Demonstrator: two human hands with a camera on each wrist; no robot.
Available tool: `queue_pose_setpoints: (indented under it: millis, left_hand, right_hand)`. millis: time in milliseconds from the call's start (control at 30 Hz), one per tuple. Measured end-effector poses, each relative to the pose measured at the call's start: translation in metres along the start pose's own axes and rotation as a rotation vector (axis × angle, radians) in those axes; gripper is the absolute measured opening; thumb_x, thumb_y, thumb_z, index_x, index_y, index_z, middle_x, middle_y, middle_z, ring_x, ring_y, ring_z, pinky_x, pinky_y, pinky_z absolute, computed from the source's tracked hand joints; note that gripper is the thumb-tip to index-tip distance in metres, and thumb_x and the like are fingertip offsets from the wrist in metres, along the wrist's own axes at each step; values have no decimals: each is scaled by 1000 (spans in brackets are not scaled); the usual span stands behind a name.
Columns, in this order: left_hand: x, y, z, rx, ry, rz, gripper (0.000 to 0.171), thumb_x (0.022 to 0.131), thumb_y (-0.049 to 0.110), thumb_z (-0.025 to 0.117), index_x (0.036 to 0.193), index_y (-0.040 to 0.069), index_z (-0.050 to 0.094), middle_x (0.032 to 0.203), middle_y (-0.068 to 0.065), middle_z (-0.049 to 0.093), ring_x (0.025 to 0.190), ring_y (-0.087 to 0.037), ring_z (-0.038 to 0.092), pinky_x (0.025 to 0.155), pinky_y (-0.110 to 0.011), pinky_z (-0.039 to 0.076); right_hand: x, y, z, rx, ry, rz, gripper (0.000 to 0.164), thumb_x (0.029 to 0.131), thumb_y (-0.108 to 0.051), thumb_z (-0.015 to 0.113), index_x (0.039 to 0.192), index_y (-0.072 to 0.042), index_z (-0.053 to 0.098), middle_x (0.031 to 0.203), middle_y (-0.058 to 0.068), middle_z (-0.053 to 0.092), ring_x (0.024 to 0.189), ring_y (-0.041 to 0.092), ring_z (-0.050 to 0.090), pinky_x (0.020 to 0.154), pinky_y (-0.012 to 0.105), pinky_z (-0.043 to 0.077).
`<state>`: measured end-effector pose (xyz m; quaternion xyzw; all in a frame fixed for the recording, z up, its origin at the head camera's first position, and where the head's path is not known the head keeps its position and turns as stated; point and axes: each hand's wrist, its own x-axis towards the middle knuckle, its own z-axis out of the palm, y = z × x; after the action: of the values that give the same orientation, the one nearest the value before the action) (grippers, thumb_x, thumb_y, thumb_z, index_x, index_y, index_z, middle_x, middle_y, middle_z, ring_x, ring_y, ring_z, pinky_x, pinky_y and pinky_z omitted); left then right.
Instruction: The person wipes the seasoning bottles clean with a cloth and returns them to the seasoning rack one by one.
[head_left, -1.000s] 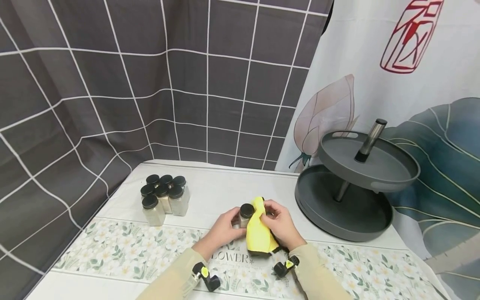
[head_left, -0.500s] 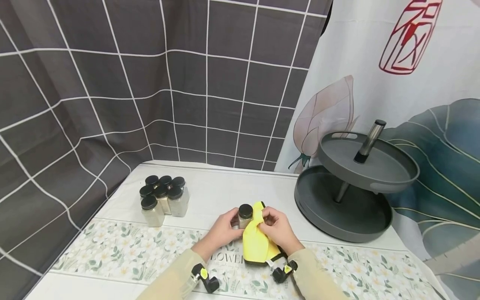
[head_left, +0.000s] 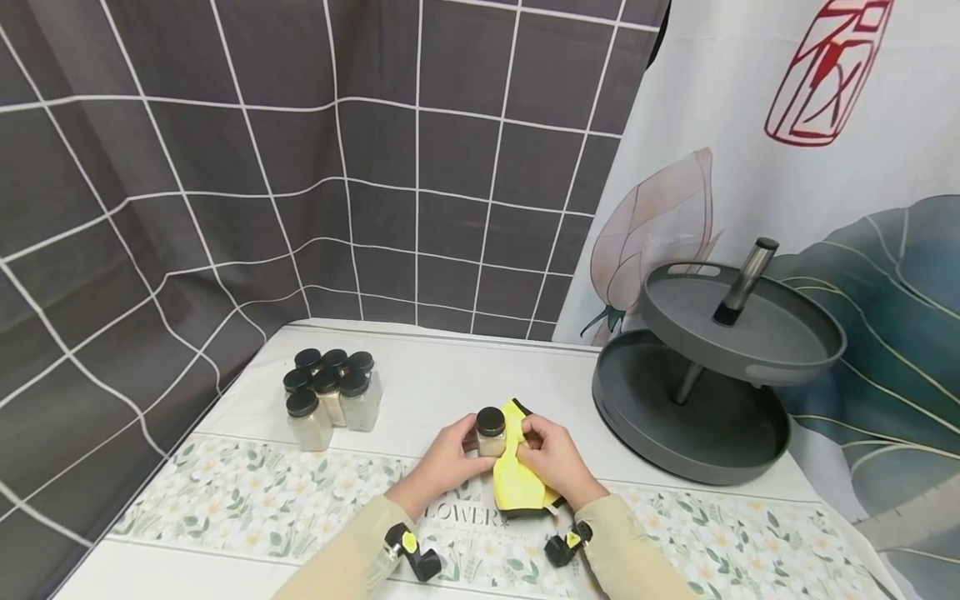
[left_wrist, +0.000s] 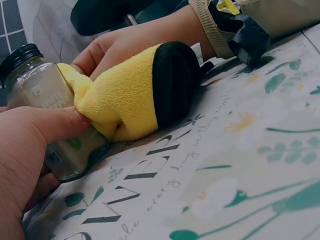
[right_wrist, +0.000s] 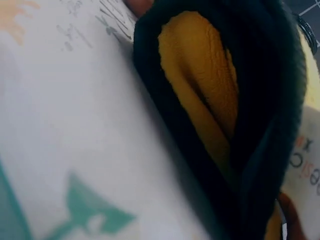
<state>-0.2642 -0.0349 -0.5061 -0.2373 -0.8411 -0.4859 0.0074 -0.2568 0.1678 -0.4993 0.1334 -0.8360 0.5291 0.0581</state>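
Observation:
A clear spice jar (head_left: 491, 427) with a black lid stands tilted in my left hand (head_left: 450, 454), which grips it between thumb and fingers. Its label, seen in the left wrist view, reads white pepper (left_wrist: 56, 102). My right hand (head_left: 557, 454) pinches a yellow cloth (head_left: 517, 485) with dark edging and holds it against the jar's right side. The cloth's loose end hangs toward me over the table. Filling much of the right wrist view is the folded dark edge of the cloth (right_wrist: 200, 60), with the right fingers mostly hidden.
Several black-lidded jars (head_left: 356, 400) stand grouped on the left of the table. At the right is a two-tier dark grey round tray (head_left: 686, 450) with a metal post. A floral runner (head_left: 255, 492) crosses the table; a dark grid curtain (head_left: 375, 142) hangs behind.
The cloth has shifted slightly along the jar's side, its lower end swinging toward me and partly back. My right hand has moved a little left with it; my left hand keeps its grip.

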Motion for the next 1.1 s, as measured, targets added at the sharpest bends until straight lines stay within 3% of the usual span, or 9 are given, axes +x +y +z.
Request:
queue_pose_setpoints:
  millis: [67, 133, 333, 467, 533, 600, 700, 900, 1100]
  left_hand:
    - [0, 0, 0, 17, 2, 1, 57, 74, 36, 75, 122, 19, 51, 116, 3, 58, 105, -13, 56, 90, -28, 46]
    - [0, 0, 0, 54, 7, 2, 56, 74, 39, 74, 122, 20, 51, 114, 4, 58, 104, -12, 56, 90, -29, 46]
    - [1, -1, 0, 104, -6, 22, 61, 74, 48, 71, 124, 21, 49, 110, 8, 56, 101, -9, 54, 91, -32, 45]
    - [-4, 2, -4, -105, -55, 88, 51, 87, 25, 59, 134, 24, 39, 126, 7, 50, 119, -12, 44, 103, -36, 33]
    - [-7, 6, -8, -249, -91, 119, 55, 87, 7, 51, 137, 23, 36, 134, 7, 44, 127, -12, 36, 107, -35, 26]
    - [-9, 13, -14, -354, -123, 128, 62, 83, -5, 46, 139, 20, 35, 137, 7, 42, 130, -12, 32, 109, -35, 22]
    - [-10, 22, -19, -392, -139, 132, 61, 82, -10, 45, 138, 13, 37, 135, 5, 45, 128, -13, 35, 108, -37, 24]
    - [-11, 27, -24, -305, -117, 112, 55, 82, -5, 56, 133, 11, 44, 125, 2, 51, 117, -17, 45, 102, -43, 34]
    - [-11, 30, -17, -231, -31, 70, 54, 77, 3, 68, 126, 12, 47, 112, -1, 52, 100, -21, 50, 91, -46, 42]
  right_hand:
    - [0, 2, 0, 30, -11, 2, 19, 73, 5, 63, 85, -10, 59, 77, 6, 59, 63, 14, 54, 53, 25, 49]
    - [0, 7, -3, 135, -23, 27, 18, 75, 5, 63, 87, -7, 59, 81, 8, 61, 67, 16, 57, 58, 26, 52]
    - [0, 19, -20, 692, 22, 96, 24, 75, 10, 55, 96, -1, 59, 95, 12, 65, 84, 20, 62, 72, 32, 54]
    - [1, 23, -30, 942, 25, 79, 36, 79, 13, 47, 105, -7, 60, 103, 6, 64, 93, 17, 61, 81, 30, 52]
    - [1, 24, -31, 1010, 6, 58, 36, 83, 13, 45, 107, -8, 61, 105, 5, 63, 96, 16, 60, 84, 29, 50]
    - [2, 24, -31, 1038, -6, 45, 37, 83, 13, 43, 107, -9, 61, 106, 5, 63, 97, 16, 60, 85, 29, 50]
    - [2, 23, -30, 1039, 0, 51, 37, 84, 13, 43, 106, -9, 61, 106, 5, 63, 97, 17, 60, 84, 29, 50]
    - [4, 22, -27, 988, -10, 77, 34, 83, 11, 46, 109, -7, 58, 109, 5, 62, 99, 17, 59, 87, 31, 49]
    - [2, 22, -25, 865, -26, 69, 31, 79, 9, 52, 104, -8, 57, 103, 5, 63, 93, 17, 61, 80, 30, 52]
